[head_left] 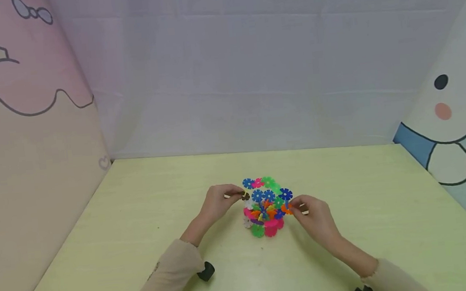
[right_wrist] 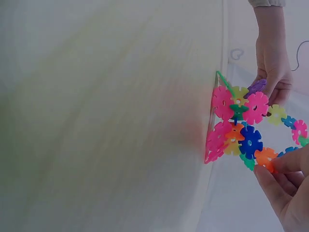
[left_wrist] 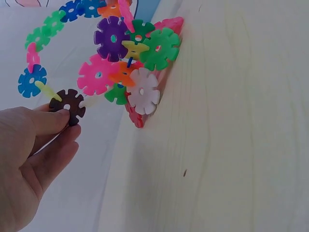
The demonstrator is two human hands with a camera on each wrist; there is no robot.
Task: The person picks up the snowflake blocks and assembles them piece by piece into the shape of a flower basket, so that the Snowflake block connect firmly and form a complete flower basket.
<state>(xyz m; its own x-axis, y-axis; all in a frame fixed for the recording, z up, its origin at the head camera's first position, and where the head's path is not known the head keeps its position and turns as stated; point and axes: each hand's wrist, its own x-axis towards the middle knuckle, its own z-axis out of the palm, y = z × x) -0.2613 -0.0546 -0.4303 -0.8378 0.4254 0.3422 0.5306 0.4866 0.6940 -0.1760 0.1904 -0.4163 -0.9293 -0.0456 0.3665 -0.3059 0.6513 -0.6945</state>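
Note:
A structure of interlocking plastic snowflake discs [head_left: 270, 225] stands on the table, with an arch of linked discs rising over its base. My left hand [head_left: 216, 202] pinches a brown disc [left_wrist: 73, 100] between thumb and fingers at the arch's left end. A yellow disc [left_wrist: 47, 90] joins it to a blue one [left_wrist: 32, 80]. On the other side, my right hand [head_left: 316, 215] pinches an orange disc [right_wrist: 265, 155], beside a dark blue disc [right_wrist: 250, 142]. Pink, green, white and purple discs make up much of the base. Fingers partly cover both pinched discs.
The pale wooden table [head_left: 229, 286] has a light cloth backdrop [head_left: 227, 80] along its far edge. Printed side panels [head_left: 39, 150] flank it. Black wrist devices [head_left: 206, 271] show at both sleeves.

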